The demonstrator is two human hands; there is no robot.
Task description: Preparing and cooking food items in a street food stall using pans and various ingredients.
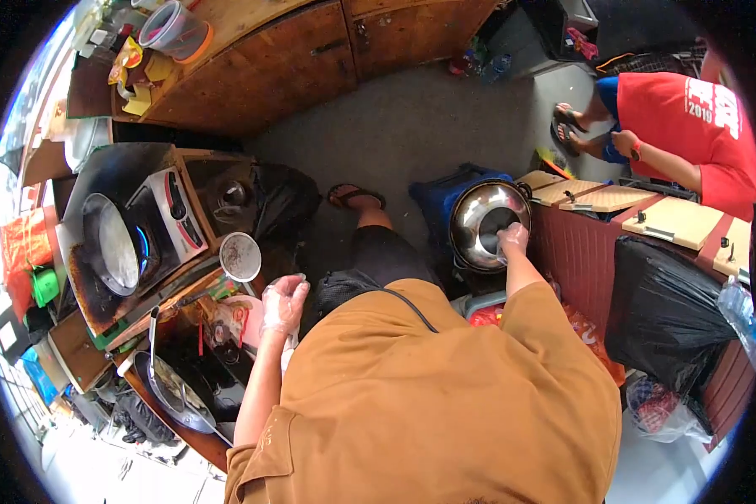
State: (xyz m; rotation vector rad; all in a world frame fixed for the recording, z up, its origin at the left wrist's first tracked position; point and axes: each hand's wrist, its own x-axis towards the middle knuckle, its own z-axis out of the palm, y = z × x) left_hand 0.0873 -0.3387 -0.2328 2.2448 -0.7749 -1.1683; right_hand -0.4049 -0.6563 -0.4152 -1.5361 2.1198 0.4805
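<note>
My left hand, in a clear plastic glove, hovers at my left side with its fingers loosely bent and apart, and I see nothing in it. Close by it are a white round tub with dark specks inside and a pink container. On my right, my right hand, also gloved in clear plastic, reaches over the shiny round metal cookware with side handles. Its fingertips are near the dark centre; whether they grip anything there is hidden.
A frying pan sits on a gas stove with a blue flame. Another pan holds food and a utensil. A person in a red shirt is beside the wooden-lidded counter. A black bag hangs at right.
</note>
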